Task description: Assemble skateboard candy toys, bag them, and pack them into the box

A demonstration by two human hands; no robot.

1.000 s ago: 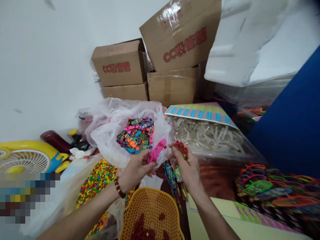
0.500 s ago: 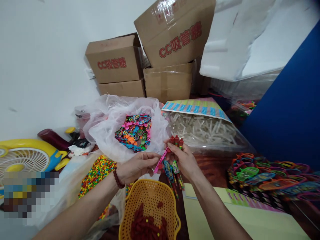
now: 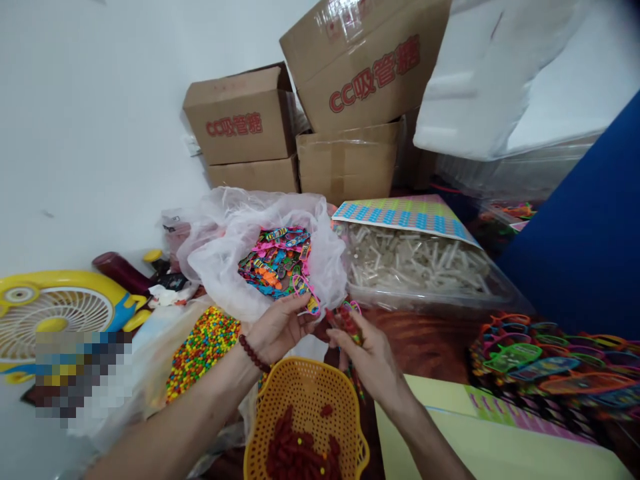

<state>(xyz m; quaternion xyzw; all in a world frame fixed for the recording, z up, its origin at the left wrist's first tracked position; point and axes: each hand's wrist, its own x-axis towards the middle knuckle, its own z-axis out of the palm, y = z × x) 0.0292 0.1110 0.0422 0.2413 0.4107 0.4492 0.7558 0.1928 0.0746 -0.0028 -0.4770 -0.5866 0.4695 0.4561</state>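
My left hand (image 3: 286, 328), with a beaded bracelet at the wrist, pinches a pink-rimmed plastic piece (image 3: 313, 305) with a printed face. That piece shows in front of the open end of a white bag (image 3: 215, 267) of similar colourful pieces (image 3: 273, 263). Close beside it, my right hand (image 3: 367, 350) is closed around slim red-capped tubes (image 3: 351, 325) of coloured candy, partly hidden by the fingers. A pink loop sticks up behind those fingers. Just below both hands stands a yellow perforated basket (image 3: 350, 407) with dark red caps (image 3: 300, 453) in it.
At left lie a bag of small coloured candies (image 3: 203, 353) and a yellow fan (image 3: 65, 313). A clear bin of empty tubes (image 3: 420, 267) stands behind my right hand. Several finished-looking pieces (image 3: 530, 367) fill a dark rack at right, near yellow sheets (image 3: 450, 433). Cardboard boxes (image 3: 350, 157) are stacked behind.
My hands have moved slightly apart. The pink piece in my left hand has turned from edge-on to show its face. My right hand has turned, hiding more of the tubes. The view has shifted a little.
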